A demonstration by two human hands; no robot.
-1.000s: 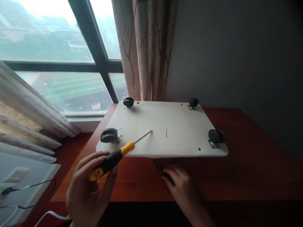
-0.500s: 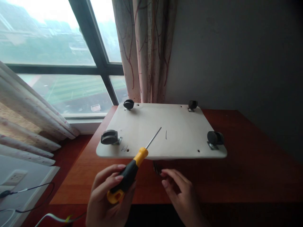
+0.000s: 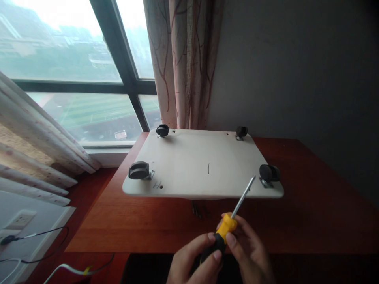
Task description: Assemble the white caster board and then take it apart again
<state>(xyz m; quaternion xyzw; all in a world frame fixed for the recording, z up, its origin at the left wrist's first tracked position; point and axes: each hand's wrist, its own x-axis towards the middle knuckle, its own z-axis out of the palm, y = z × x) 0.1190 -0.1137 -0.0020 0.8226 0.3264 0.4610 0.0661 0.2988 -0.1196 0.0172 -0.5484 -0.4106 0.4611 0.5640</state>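
My left hand is closed around the black grip of a yellow-and-black screwdriver. Its metal shaft slants up and to the right. My right hand has its fingers and thumb around the yellow collar; whether a small part is also inside those fingers is hidden. Beyond the hands lies a white board with casters standing up at its corners. The tip of the shaft appears just left of the near right caster in the view, apparently clear of the board.
Several screws lie on the reddish wooden table by the board's front edge. Other casters are at near left, far left and far right. A window and curtains stand behind, with cables at lower left.
The screwdriver and my left hand have moved right. My right hand has left the spot beside the screws and come to the screwdriver's collar.
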